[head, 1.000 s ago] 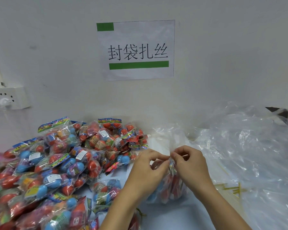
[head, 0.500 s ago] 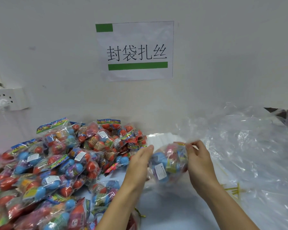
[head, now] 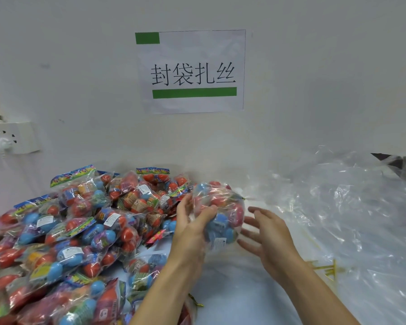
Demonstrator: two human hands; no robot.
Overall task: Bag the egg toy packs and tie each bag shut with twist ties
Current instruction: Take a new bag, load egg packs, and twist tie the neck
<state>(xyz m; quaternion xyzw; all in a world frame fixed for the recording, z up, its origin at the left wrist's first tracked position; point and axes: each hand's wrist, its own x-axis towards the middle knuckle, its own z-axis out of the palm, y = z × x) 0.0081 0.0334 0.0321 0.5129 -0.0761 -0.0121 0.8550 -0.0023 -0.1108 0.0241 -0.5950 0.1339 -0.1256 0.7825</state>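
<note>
A clear bag of red and blue egg toys is held up above the white table, its tied neck with a twist tie pointing right. My left hand holds the bag from the left, thumb curled over its front. To the right of the bag, my right hand is a short way off it, its spread fingers holding nothing. A big heap of egg toy packs covers the table's left side. Yellow twist ties lie on the table at the right.
A pile of empty clear plastic bags fills the right side. A paper sign hangs on the white wall. At far left a wall socket has a plug in it. Bare white table shows between my forearms.
Both hands were pinching the bag's neck at the twist tie. The bag has since been lifted and turned on its side; my right hand let go and my left now holds it.
</note>
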